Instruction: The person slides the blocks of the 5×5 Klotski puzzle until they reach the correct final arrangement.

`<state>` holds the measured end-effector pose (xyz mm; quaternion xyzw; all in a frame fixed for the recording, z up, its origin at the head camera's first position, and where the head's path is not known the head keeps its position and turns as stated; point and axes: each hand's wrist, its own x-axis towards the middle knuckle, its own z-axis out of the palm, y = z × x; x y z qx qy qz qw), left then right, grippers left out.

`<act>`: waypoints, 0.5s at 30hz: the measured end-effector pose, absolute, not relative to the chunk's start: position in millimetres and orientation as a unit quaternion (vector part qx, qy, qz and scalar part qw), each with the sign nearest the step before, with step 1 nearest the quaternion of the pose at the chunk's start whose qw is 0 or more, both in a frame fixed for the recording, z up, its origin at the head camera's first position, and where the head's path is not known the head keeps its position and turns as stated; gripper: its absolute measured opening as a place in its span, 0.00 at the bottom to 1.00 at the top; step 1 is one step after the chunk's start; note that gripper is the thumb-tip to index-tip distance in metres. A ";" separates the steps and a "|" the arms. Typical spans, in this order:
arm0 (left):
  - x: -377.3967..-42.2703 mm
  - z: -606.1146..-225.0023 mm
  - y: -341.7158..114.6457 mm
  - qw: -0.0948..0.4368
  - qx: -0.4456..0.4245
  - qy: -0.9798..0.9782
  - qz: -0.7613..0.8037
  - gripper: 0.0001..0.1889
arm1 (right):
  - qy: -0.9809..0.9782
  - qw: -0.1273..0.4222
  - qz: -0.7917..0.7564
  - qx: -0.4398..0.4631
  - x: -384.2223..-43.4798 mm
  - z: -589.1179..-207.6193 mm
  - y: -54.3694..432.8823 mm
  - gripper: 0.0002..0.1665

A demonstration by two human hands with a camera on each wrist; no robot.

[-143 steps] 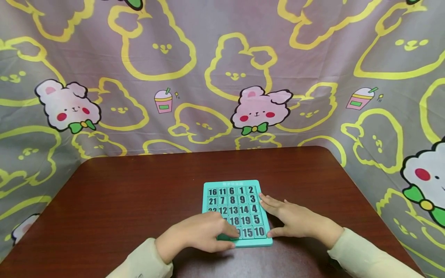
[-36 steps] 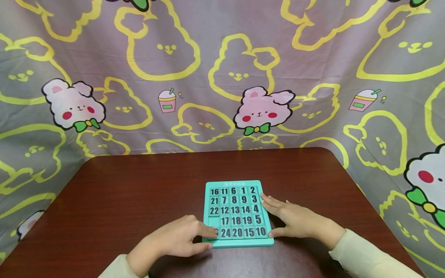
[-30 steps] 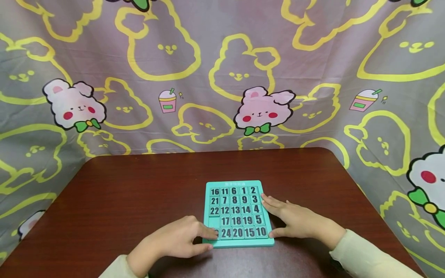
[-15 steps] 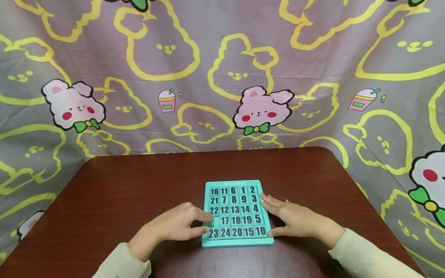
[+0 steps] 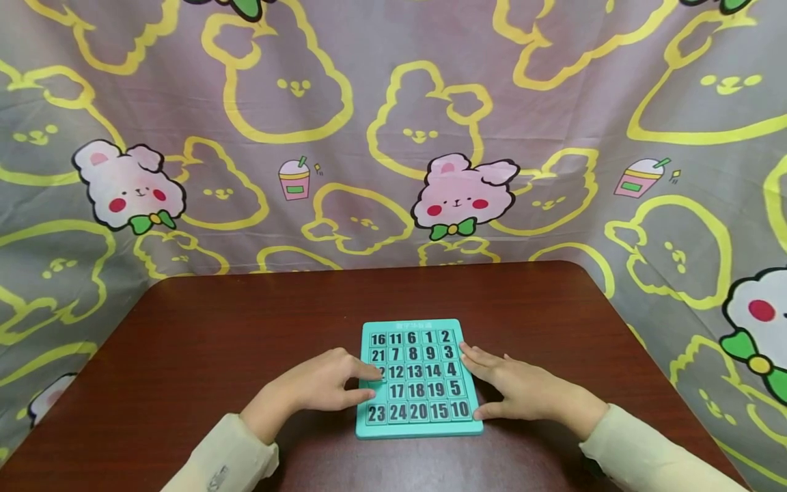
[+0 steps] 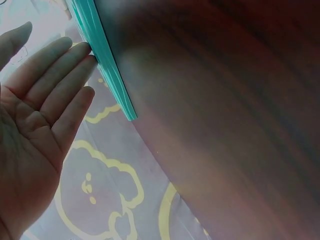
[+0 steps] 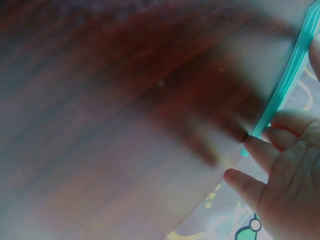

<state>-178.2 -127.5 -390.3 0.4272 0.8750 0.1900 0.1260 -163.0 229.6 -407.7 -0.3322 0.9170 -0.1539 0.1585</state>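
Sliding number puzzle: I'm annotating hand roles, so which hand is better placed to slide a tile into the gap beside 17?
Probably the left hand: its index finger lies over the tile above the gap; the right hand rests at the opposite edge of the puzzle.

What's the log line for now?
left hand: touching partly covered tile | right hand: touching puzzle's right edge | gap: below that tile

The plastic board (image 5: 419, 430) looks smooth, the table (image 5: 258, 321) glossy.

brown table (image 5: 246, 314) | grey cloth backdrop (image 5: 363, 61) | bunny prints (image 5: 464, 195) | cup prints (image 5: 294, 181)
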 end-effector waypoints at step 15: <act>-161.1 -391.4 -131.5 0.142 0.426 0.872 0.197 0.18 | 0.917 0.152 -0.149 -0.336 -163.3 -407.2 229.3 0.57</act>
